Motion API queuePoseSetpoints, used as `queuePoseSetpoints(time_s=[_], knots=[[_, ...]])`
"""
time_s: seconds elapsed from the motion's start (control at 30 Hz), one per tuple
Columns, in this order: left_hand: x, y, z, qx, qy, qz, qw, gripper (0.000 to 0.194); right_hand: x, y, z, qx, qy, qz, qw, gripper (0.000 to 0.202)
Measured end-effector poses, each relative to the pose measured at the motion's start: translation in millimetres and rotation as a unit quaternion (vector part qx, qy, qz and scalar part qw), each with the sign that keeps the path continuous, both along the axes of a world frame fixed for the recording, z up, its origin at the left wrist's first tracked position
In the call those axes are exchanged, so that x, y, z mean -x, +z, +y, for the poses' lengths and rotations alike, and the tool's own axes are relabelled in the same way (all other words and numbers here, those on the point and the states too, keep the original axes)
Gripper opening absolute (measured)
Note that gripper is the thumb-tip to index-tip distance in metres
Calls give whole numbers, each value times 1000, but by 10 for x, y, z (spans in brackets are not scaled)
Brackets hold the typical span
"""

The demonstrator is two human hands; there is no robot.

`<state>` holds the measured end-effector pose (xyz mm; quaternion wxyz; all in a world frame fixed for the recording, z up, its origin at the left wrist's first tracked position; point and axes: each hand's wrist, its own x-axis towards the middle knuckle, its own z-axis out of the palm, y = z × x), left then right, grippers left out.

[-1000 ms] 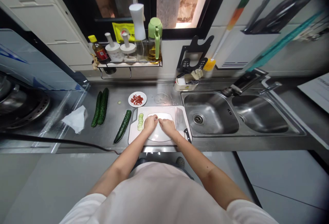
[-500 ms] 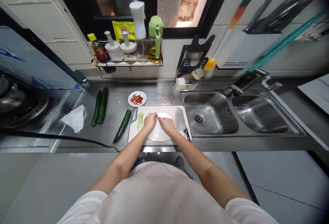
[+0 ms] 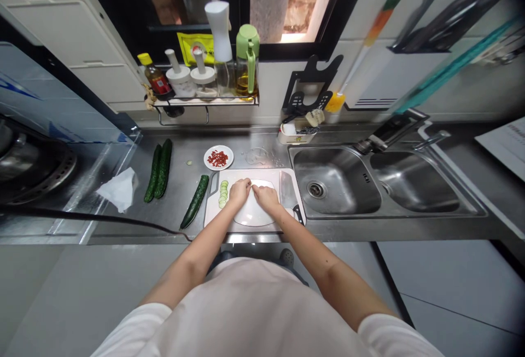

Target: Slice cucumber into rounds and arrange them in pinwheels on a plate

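My left hand point(image 3: 239, 193) and my right hand point(image 3: 266, 197) meet over a white plate point(image 3: 252, 218), their closed fingertips almost touching near its far side. Whatever they pinch is too small or hidden to make out. The plate lies on a pale cutting board point(image 3: 212, 212) with a grey handle. Left of my left hand, a row of overlapping cucumber slices point(image 3: 223, 193) lies on the board. Along the board's right side is a knife point(image 3: 288, 186) with a black handle, close to my right hand.
A whole cucumber point(image 3: 194, 202) lies left of the board, with two more cucumbers point(image 3: 159, 174) beyond. Behind the board is a small plate point(image 3: 207, 164) of chopped red pieces. A crumpled white tissue point(image 3: 118, 189) lies far left. The double sink point(image 3: 336, 182) is right, a seasoning rack point(image 3: 205, 104) behind.
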<state>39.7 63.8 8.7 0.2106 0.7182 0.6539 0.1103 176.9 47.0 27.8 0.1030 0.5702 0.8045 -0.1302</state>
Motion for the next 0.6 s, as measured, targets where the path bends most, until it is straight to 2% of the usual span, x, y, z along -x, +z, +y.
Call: queuePoseSetpoints(time_s=[0.37,0.6], knots=[[9,51,-3,1,-7,-17,1000,19,-7,-27,3,-7,4,2,1000,40],[17,32,17,-2,-9,-14,1000,19,-4,-24,4,2,-1,2,1000,41]])
